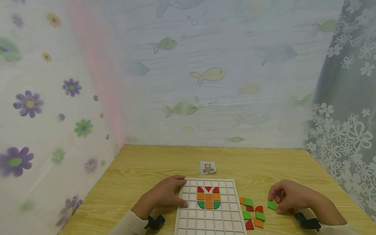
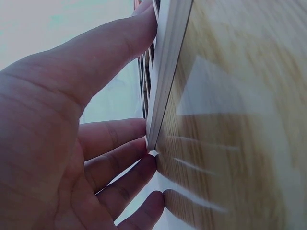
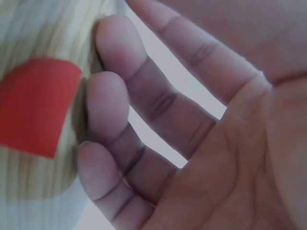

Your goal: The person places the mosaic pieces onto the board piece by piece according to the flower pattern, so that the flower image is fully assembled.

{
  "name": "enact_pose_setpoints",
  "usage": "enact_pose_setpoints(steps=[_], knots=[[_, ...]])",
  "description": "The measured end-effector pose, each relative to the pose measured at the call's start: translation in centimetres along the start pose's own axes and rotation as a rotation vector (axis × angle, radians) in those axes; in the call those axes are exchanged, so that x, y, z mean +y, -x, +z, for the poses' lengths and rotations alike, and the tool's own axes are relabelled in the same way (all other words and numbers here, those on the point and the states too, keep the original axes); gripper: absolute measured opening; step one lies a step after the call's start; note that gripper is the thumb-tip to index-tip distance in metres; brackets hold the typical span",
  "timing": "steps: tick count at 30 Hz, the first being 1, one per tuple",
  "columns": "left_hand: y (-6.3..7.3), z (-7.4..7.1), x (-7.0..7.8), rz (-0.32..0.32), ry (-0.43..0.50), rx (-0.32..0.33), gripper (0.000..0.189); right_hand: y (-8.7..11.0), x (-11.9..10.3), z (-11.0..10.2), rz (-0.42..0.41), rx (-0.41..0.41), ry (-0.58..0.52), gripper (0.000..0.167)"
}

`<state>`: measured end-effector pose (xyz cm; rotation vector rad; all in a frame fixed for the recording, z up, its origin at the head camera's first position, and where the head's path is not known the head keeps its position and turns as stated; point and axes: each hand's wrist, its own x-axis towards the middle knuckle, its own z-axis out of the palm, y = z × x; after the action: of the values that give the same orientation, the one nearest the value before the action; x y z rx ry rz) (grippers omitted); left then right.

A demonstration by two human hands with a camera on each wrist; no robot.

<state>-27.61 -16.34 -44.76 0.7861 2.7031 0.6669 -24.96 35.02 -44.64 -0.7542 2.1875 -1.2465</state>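
My left hand (image 1: pixel 168 195) rests at the left edge of a pale wooden grid board (image 1: pixel 195 224). Its thumb lies on the board's top, and the other fingers, loosely extended, touch the side and far corner, as the left wrist view (image 2: pixel 115 163) shows. On the board, red, orange and teal pieces form a tulip-like shape (image 1: pixel 208 196). My right hand (image 1: pixel 293 195) has thumb and forefinger at opposite edges of a green square tile (image 1: pixel 272 205), pinching it at the table. The hand's remaining fingertips curl down near a red quarter-round piece (image 3: pixel 36 105).
Several loose red, orange and green pieces (image 1: pixel 259 216) lie right of the board. A small pattern card (image 1: pixel 207 167) lies behind it on the wood-grain table (image 1: pixel 141 163). Fish-printed curtains (image 1: pixel 211 74) hang beyond the table's far edge, with floral cloth on both sides.
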Motion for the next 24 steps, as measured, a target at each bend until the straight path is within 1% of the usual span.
enact_pose_setpoints(steps=[5,10,14,17,22,24], knots=[[0.0,0.0,0.0,0.0,-0.01,0.003,0.091,-0.5,-0.5,0.6,0.036,0.036,0.056,0.023],[0.0,0.1,-0.1,0.001,-0.017,0.008,0.091,-1.0,-1.6,1.2,0.062,0.069,0.145,0.021],[-0.1,0.1,-0.2,0.006,-0.017,0.01,0.091,-1.5,-2.3,1.7,0.029,0.095,0.214,0.019],[-0.2,0.1,-0.3,0.006,-0.015,0.007,0.091,-2.0,-2.6,2.2,0.002,0.115,0.244,0.019],[-0.3,0.2,-0.4,0.003,-0.011,0.004,0.091,-2.7,-3.1,2.9,-0.007,0.138,0.273,0.021],[-0.3,0.2,-0.4,0.002,-0.012,0.004,0.091,-3.0,-3.3,3.2,-0.023,0.141,0.279,0.021]])
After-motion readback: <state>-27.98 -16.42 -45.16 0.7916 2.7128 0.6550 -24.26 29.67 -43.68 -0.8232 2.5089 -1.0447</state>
